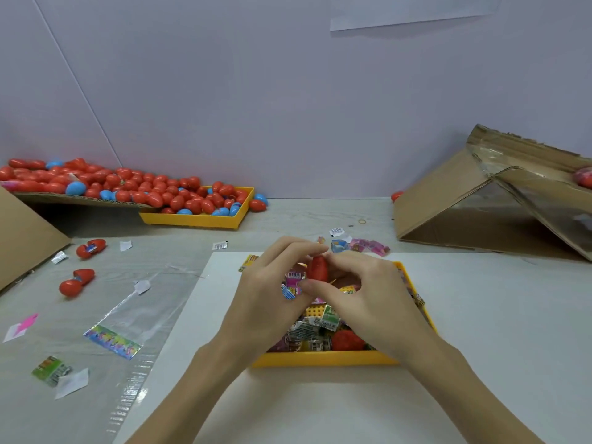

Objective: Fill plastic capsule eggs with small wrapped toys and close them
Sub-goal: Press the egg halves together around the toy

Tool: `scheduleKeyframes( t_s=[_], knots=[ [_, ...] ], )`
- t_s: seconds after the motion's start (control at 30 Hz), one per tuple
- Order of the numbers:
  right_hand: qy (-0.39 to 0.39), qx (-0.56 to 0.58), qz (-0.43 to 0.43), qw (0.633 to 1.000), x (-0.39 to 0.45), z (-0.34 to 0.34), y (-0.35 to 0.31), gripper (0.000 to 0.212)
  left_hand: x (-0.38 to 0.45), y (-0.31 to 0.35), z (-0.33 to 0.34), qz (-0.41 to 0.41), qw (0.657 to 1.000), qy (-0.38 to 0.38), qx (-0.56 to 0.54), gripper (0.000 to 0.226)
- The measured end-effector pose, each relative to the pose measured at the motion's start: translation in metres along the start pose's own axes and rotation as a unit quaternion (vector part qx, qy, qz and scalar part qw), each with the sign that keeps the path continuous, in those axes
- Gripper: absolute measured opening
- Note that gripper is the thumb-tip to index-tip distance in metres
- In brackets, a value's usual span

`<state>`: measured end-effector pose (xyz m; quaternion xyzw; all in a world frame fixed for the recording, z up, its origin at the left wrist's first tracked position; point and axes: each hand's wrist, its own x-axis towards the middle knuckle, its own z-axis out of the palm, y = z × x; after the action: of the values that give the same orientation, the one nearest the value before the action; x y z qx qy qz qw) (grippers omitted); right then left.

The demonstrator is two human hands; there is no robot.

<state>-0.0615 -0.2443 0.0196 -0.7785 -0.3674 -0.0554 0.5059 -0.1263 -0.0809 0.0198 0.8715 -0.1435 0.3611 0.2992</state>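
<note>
Both forearms reach in from the near edge over a white sheet (480, 331) on the table (288, 219). Above the near yellow tray (323, 358), the left hand (266, 293) and right hand (368, 293) meet around one red capsule egg (318, 269), which stands roughly upright between them; the fingers (288, 248) of both hands curl and pinch it from either side. Under the hands, that tray holds a heap of small wrapped toys (317, 328) and another red egg piece (347, 341). Left of the tray lie a clear plastic bag (128, 318) and two open red eggs (84, 264). Far behind it to the left, a second yellow tray (195, 219) and a cardboard flap carry a pile of red and blue eggs (128, 187). To its far right sits a tipped cardboard box (448, 203).
</note>
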Motion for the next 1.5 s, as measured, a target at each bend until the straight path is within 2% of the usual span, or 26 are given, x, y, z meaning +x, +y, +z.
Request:
scheduleKeyframes(
  t_s=[0.13,0.2,0.27,0.3,0.37,0.4,0.47,0.53,0.57,0.63,0.73,1.0,1.2,1.33,1.4,1.5],
  knots=[
    [0.028,-0.031,-0.052,0.998,-0.001,0.000,-0.003,0.025,-0.002,-0.002,-0.004,0.055,0.997,0.026,0.044,0.040],
    [0.027,-0.032,-0.040,0.998,-0.002,0.000,-0.002,0.029,-0.002,-0.003,-0.005,0.082,0.993,0.018,0.087,0.036],
    [-0.006,-0.014,-0.004,1.000,-0.002,-0.001,-0.001,0.033,-0.002,-0.005,-0.005,0.086,0.991,0.004,0.099,0.036],
    [-0.036,0.000,0.014,0.999,-0.001,-0.002,0.000,0.040,-0.002,-0.005,-0.005,0.063,0.995,0.002,0.081,0.036],
    [-0.067,0.010,0.036,0.997,0.001,-0.007,0.003,0.055,-0.002,-0.005,-0.006,-0.034,0.999,0.003,-0.010,0.033],
    [-0.064,0.002,0.044,0.997,0.002,-0.010,0.006,0.051,-0.001,-0.006,-0.008,-0.095,0.993,-0.001,-0.070,0.030],
    [-0.050,-0.067,0.034,0.996,0.005,-0.017,0.012,0.026,0.001,-0.010,-0.012,-0.215,0.958,-0.002,-0.190,0.024],
    [-0.085,-0.157,0.027,0.984,0.006,-0.022,0.017,0.013,0.001,-0.015,-0.015,-0.296,0.920,-0.004,-0.257,0.023],
    [-0.116,-0.185,0.034,0.975,0.006,-0.024,0.017,0.013,0.001,-0.016,-0.016,-0.317,0.909,-0.004,-0.271,0.026],
    [-0.165,-0.236,0.047,0.957,0.005,-0.024,0.018,0.027,0.002,-0.019,-0.017,-0.337,0.895,-0.001,-0.291,0.025],
    [-0.186,-0.285,0.054,0.939,0.004,-0.018,0.016,0.037,0.004,-0.019,-0.017,-0.345,0.884,0.008,-0.316,0.020],
    [-0.149,-0.191,0.060,0.968,0.003,-0.014,0.019,0.009,0.002,-0.019,-0.016,-0.347,0.904,0.008,-0.250,0.031],
    [-0.072,-0.142,0.042,0.986,0.005,-0.020,0.023,0.012,0.000,-0.017,-0.017,-0.326,0.908,-0.016,-0.262,0.022],
    [-0.021,-0.045,0.054,0.997,0.006,-0.021,0.022,0.014,-0.001,-0.009,-0.014,-0.329,0.905,-0.050,-0.267,0.024],
    [-0.008,0.005,0.065,0.998,0.007,-0.020,0.020,0.014,-0.002,-0.004,-0.010,-0.333,0.905,-0.059,-0.257,0.029],
    [-0.019,0.045,0.075,0.996,0.007,-0.017,0.017,0.013,-0.003,0.002,-0.003,-0.308,0.927,-0.066,-0.204,0.031]
  ],
)
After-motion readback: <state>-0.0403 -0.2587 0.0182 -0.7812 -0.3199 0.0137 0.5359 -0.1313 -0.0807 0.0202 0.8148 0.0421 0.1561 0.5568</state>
